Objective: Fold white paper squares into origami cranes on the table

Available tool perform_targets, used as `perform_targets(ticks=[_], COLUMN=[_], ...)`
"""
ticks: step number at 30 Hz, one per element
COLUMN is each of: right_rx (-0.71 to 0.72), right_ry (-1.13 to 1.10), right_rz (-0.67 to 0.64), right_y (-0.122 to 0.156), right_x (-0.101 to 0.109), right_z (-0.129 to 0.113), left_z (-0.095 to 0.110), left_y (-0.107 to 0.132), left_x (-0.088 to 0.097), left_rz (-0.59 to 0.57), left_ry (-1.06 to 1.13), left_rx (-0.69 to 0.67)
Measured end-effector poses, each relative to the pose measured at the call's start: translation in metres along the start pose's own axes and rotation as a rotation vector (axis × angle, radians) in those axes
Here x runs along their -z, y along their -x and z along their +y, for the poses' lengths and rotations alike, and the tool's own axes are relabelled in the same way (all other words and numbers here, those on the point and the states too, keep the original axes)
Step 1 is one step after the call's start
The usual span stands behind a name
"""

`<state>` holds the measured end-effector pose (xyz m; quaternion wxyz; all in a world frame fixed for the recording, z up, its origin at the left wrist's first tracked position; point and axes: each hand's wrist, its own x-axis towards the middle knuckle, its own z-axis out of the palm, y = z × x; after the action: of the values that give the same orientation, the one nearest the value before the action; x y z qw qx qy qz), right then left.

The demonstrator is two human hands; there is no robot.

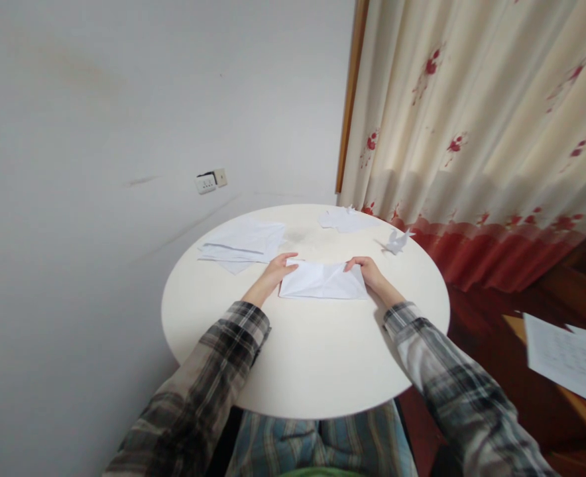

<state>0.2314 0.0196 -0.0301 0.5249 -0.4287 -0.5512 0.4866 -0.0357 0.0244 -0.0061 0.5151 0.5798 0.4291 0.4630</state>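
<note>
A partly folded white sheet of paper lies on the round cream table in front of me. My left hand grips its upper left corner, fingers curled over the edge. At the upper right corner, my right hand pinches the sheet with bent fingers. Both plaid sleeves reach in from the bottom of the view.
A loose stack of white sheets lies at the table's far left. More folded paper and a small folded paper figure sit at the far right. A flowered curtain hangs behind; papers rest on wooden furniture to the right.
</note>
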Motion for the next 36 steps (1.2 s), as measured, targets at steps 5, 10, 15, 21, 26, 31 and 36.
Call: perform_targets(ticks=[5, 10, 15, 21, 26, 31, 36], right_rx=[-0.030, -0.130, -0.189, -0.090, 0.002, -0.010, -0.022], right_ry=[-0.049, -0.145, -0.149, 0.004, 0.094, 0.045, 0.014], right_rz=[-0.010, 0.031, -0.008, 0.011, 0.055, 0.060, 0.045], right_y=[0.005, 0.003, 0.006, 0.012, 0.006, 0.004, 0.005], right_x=[-0.005, -0.007, -0.006, -0.010, -0.006, -0.005, -0.006], right_z=[-0.010, -0.020, -0.024, -0.022, -0.017, -0.014, -0.014], left_z=[-0.002, -0.003, -0.005, -0.005, -0.003, -0.003, -0.006], left_y=[-0.001, -0.002, -0.003, -0.003, -0.003, -0.004, -0.006], left_x=[0.000, -0.001, 0.001, 0.001, -0.001, -0.001, 0.000], left_rz=[0.064, 0.098, 0.125, 0.136, 0.162, 0.163, 0.167], left_ry=[-0.050, -0.064, -0.046, -0.023, -0.023, 0.025, 0.033], left_rx=[-0.040, -0.065, -0.089, -0.091, -0.076, -0.047, -0.061])
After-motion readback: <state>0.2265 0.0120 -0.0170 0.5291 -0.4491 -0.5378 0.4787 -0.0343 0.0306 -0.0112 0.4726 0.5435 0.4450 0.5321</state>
